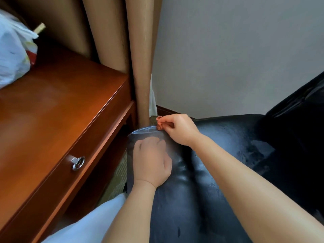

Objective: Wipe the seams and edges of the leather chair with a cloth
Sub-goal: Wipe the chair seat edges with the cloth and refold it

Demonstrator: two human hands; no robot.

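Observation:
The black leather chair [219, 155] fills the lower right, with its padded armrest [175, 190] running up the middle to a stitched front edge [143, 129]. My left hand [150, 162] rests on top of the armrest near that edge, blurred, and I see nothing in it. My right hand [178, 128] reaches across from the right and pinches a small reddish-brown bit of cloth [159, 126] against the far end of the armrest, right at the seam. Most of the cloth is hidden under my fingers.
A reddish wooden desk [57, 123] with a metal drawer pull [78, 163] stands close on the left, with a narrow gap to the armrest. A white plastic bag [14, 53] sits on it. Tan curtains [140, 58] hang behind, and a grey wall [228, 58] is at the right.

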